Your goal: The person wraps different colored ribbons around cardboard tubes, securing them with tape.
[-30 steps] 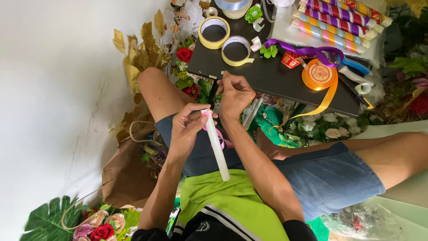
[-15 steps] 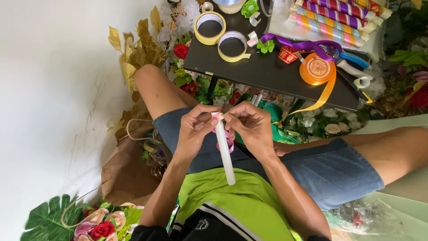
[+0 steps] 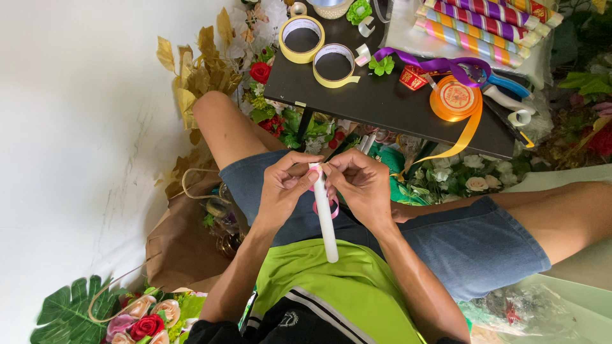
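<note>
Both hands meet over the lap: left hand (image 3: 284,188) pinches the white stick (image 3: 325,213) top, right hand (image 3: 360,185) fingers grip pink ribbon (image 3: 317,205) at its tip. Wrapping looks underway; table (image 3: 382,102) at 12 o'clock.

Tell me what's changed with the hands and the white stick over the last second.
The right hand came down from near the table edge to meet the left hand at the top of the white stick, by the pink ribbon. The left hand kept hold of the stick. The black table and tape rolls stayed put.
</note>
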